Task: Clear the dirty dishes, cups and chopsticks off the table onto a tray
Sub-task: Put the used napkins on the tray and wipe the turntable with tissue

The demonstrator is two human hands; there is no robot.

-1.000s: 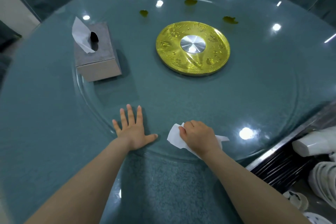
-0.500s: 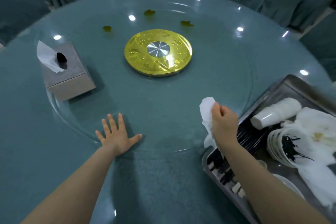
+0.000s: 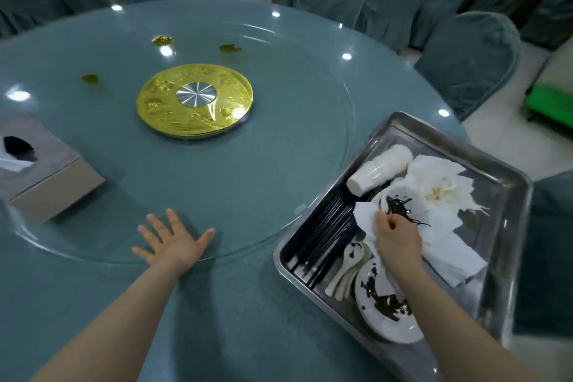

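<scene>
My left hand (image 3: pixel 175 243) lies spread flat on the teal tabletop (image 3: pixel 217 319); my right hand (image 3: pixel 398 237) pinches a crumpled white napkin (image 3: pixel 366 219) over the steel tray (image 3: pixel 511 192).

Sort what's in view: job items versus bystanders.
Job: tray, chopsticks, cups, plates, spoons, tissue in right hand.
Bystanders: tissue box, gold disc, chairs, left hand resting flat.
</scene>
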